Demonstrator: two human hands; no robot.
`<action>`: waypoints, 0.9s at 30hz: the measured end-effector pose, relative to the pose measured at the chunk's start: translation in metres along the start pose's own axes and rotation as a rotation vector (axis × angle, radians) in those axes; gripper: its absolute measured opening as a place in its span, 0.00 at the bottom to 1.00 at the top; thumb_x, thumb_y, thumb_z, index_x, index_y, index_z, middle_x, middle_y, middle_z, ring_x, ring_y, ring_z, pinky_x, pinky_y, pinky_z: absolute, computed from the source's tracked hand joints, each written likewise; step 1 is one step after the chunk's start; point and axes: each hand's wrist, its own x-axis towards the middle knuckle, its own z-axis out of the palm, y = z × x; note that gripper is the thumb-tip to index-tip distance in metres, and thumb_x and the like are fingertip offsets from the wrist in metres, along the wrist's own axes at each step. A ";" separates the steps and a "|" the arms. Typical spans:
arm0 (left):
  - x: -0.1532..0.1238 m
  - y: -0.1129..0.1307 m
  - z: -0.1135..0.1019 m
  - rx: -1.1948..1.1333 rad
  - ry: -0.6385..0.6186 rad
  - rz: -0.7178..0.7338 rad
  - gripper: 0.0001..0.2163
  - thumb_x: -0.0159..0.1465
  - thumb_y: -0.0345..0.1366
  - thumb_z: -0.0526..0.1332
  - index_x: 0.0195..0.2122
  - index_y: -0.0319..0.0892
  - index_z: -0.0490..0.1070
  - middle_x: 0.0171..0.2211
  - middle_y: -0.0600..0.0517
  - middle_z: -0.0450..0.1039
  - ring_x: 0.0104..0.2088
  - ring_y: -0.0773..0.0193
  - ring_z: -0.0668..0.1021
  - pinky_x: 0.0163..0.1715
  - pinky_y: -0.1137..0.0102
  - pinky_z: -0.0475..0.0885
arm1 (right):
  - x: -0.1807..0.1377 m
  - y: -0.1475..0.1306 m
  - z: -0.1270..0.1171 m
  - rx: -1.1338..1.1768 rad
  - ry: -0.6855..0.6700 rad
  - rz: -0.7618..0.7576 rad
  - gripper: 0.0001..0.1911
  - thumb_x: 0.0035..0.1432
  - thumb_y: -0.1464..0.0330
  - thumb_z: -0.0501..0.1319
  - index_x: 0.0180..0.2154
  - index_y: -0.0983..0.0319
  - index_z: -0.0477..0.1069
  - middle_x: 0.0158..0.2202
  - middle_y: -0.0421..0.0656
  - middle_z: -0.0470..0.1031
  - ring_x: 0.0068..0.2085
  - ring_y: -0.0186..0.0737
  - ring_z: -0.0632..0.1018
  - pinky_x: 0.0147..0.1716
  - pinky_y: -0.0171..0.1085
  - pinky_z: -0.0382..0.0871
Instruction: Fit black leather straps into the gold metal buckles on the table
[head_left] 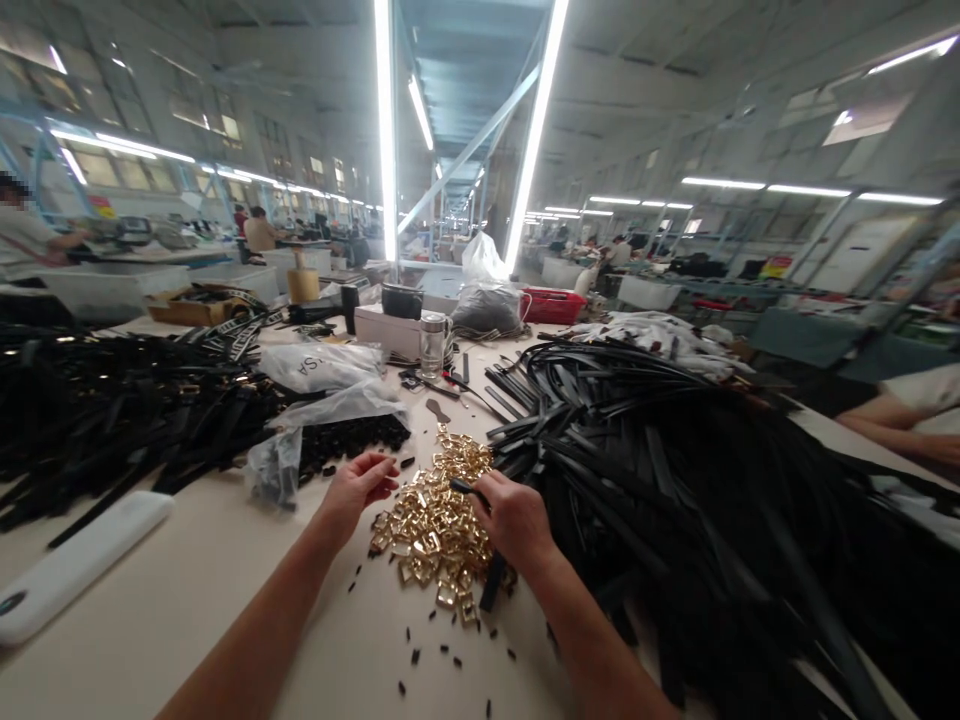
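Observation:
My right hand [516, 515] pinches a black strap [491, 582] over a heap of gold buckles [439, 535]. One end of the strap pokes out past the fingertips, and a length hangs below the hand. Left of the heap is my left hand [361, 490], its fingers curled and closed together. Whether something small sits in them I cannot make out. Close behind it lie small black pieces [352, 435], spilling from a clear plastic bag [281, 465]. To the right of the buckles spreads a large pile of black straps [600, 430].
More black straps with buckles [135, 400] cover the far left. A white elongated device [86, 565] lies at the left front. Behind the heap stand a glass jar [433, 348], a white box [386, 330] and a red basket [553, 306]. A co-worker's arm [892, 420] shows at right.

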 end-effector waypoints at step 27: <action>0.026 0.001 -0.076 1.374 0.362 0.195 0.11 0.58 0.28 0.58 0.39 0.42 0.76 0.40 0.44 0.76 0.43 0.53 0.75 0.43 0.64 0.66 | -0.002 0.003 0.007 -0.044 -0.012 -0.088 0.11 0.62 0.67 0.52 0.28 0.59 0.66 0.29 0.39 0.74 0.26 0.34 0.75 0.24 0.33 0.55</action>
